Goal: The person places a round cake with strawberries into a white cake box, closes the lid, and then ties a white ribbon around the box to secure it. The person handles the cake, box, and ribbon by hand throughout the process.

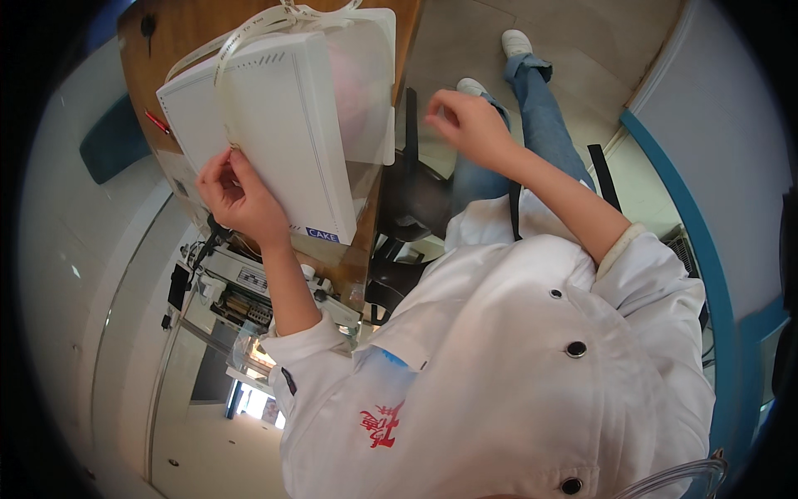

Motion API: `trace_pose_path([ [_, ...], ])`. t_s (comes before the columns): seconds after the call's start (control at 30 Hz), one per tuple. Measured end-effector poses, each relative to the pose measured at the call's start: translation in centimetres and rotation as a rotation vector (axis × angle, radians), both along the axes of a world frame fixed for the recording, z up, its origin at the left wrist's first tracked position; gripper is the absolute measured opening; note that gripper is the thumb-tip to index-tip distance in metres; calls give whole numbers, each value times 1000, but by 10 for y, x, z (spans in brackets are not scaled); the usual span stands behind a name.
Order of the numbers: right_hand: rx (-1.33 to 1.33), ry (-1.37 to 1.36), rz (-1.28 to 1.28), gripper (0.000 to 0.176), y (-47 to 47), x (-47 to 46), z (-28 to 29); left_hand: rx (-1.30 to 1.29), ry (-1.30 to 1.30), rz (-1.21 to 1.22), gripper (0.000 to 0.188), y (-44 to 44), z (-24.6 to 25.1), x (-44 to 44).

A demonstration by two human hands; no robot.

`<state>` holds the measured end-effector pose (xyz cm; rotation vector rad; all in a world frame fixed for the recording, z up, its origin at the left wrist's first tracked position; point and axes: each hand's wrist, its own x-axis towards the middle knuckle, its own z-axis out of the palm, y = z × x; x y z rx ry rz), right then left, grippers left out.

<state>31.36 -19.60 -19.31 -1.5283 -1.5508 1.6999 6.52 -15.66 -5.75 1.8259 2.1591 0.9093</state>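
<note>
My left hand (240, 193) rests over the face of a white cardboard cake box (280, 143), and its thumb and forefinger pinch a pale printed ribbon (228, 75). That ribbon runs along the box and loops over its far edge. Through the box's clear plastic side (368, 100) something pink shows, blurred. My right hand (471, 128) hangs in the air beyond the table edge, above my legs, loosely curled, with nothing visible in it.
The wooden table (355, 265) carries the box. A red pen (157, 121) and a small dark object (148, 28) lie beside it. Dark chairs (414, 193) stand against the table's edge. A machine with cables (249, 280) is past the near end of the box.
</note>
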Motion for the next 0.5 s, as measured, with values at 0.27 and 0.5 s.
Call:
trace_pose_path([
  [0.27,-219,162,-315,30,-26,-21,-15,-17,-13,-5,12,-3,-2,-7],
  [0.5,41,275,-457,42,-40,-40,-14,7,-30,-18,16,-1,-2,-5],
])
